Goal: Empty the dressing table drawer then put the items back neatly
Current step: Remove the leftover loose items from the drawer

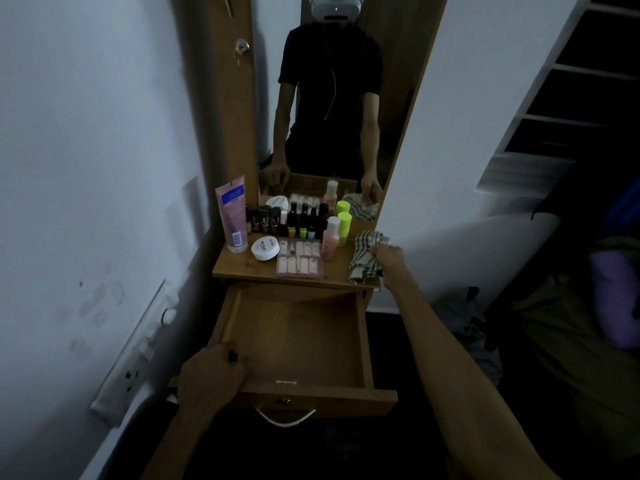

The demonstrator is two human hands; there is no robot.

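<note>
The wooden drawer [298,341] is pulled out and holds nothing inside. My left hand [211,375] grips its front left corner. On the tabletop [336,271] above, my right hand [389,261] grips a checked cloth [365,254] at the right end. The drawer's items stand on the tabletop: a pink tube [232,213], a white round jar [265,248], a clear case of nail tips [300,258], several nail polish bottles [298,223], a pink bottle [330,237] and a neon green bottle [344,227].
A tall mirror [332,98] rises behind the tabletop. A white wall with a switch panel [138,351] stands close on the left. A metal handle [285,419] hangs on the drawer front. Dark shelves [571,98] and bedding [571,323] lie on the right.
</note>
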